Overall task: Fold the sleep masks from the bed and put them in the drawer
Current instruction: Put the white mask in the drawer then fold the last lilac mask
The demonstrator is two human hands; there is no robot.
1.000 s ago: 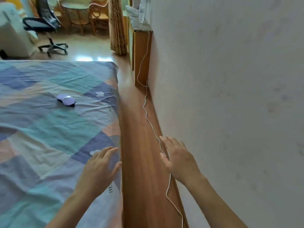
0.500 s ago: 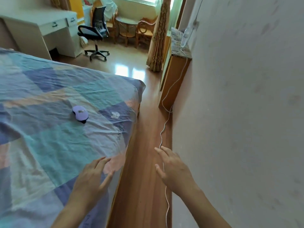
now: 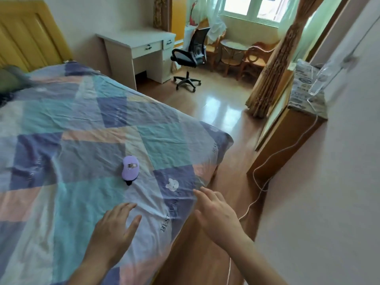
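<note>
Soft purple fabric sleep mask point(image 3: 130, 167) lies on the creased, matt cotton bedsheet point(image 3: 82, 124); glossy wooden floor point(image 3: 216, 103) gleams beside a smooth white-painted desk point(image 3: 141, 45)

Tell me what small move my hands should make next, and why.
Probably reach the left hand forward to the purple sleep mask. It lies flat and unfolded on the patchwork bedspread, just beyond that hand. Both hands are open and empty, and the right hand hovers over the bed's edge, farther from the mask.
</note>
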